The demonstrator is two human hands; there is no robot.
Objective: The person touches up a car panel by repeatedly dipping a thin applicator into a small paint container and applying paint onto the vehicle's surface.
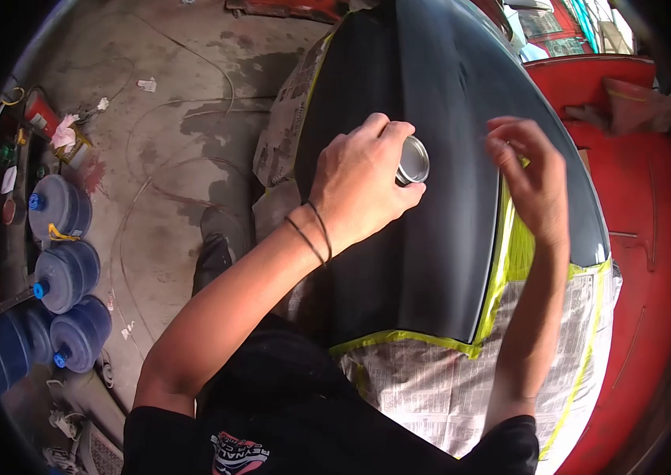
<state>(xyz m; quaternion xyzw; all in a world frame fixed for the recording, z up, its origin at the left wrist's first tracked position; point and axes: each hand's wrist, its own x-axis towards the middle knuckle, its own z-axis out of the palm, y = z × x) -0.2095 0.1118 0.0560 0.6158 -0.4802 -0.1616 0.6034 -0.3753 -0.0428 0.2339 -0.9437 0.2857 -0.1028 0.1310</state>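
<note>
My left hand [359, 178] is closed around a small round metal can [414, 161]. Its silvery rim and grey round face show between thumb and fingers; the rest is hidden by the hand. Below the can lies a dark grey car panel [438, 261], matte and slightly streaked. My right hand [532, 170] is raised over the panel's right side, near its yellow-green masking tape [494, 277]. Its fingers are loosely bent and slightly blurred, with thumb and fingers apart, and I see nothing held in them.
Newspaper masking [423, 388] covers the near edge of the car, and more hangs on its left side. A red panel [636, 332] stands at the right. Several blue water jugs [66, 273] lie at the left on the stained concrete floor [169, 158], where a thin hose or cable loops.
</note>
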